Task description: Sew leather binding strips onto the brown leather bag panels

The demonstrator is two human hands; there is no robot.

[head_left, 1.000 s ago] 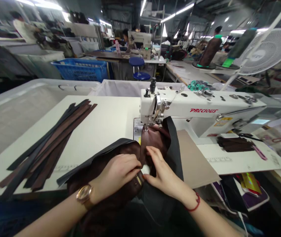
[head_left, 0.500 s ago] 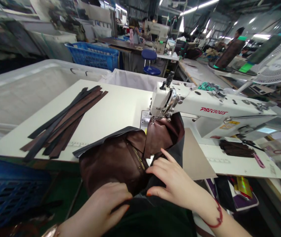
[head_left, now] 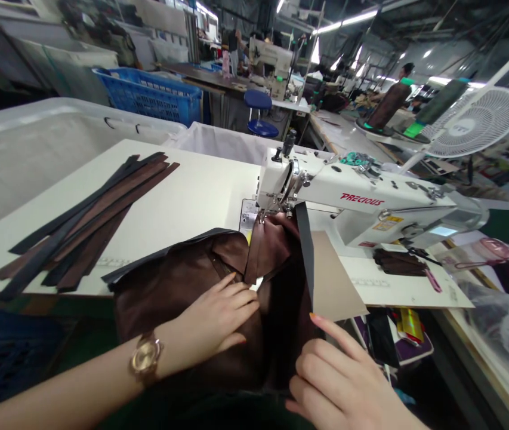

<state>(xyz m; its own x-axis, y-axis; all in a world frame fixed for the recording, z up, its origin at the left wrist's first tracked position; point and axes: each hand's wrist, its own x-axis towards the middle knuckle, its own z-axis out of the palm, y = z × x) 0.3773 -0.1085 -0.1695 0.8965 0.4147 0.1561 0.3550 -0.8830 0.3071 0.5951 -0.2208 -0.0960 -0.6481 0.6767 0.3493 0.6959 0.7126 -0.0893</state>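
Note:
A brown leather bag piece [head_left: 178,298] with a dark lining edge hangs over the front of the sewing table. Its upper part lies under the presser foot of the white sewing machine [head_left: 321,185]. My left hand [head_left: 213,316], a watch at its wrist, rests flat on the leather near the zipper, fingers stretched out. At the piece's right edge, my right hand [head_left: 335,376] has its index finger extended along the leather and the other fingers curled in at the edge. The left hand covers most of the zipper.
Brown and black strips [head_left: 93,221] lie on the table's left side. A beige board [head_left: 335,280] sits right of the leather, and a dark strip bundle [head_left: 400,269] beside the pink-handled tool [head_left: 433,280]. White bins [head_left: 75,125] stand behind; a fan [head_left: 473,125] is at right.
My left hand has moved up and forward onto the leather near the zipper. My right hand has shifted right and down to the piece's right edge, its fingers now curled. The view has turned slightly right.

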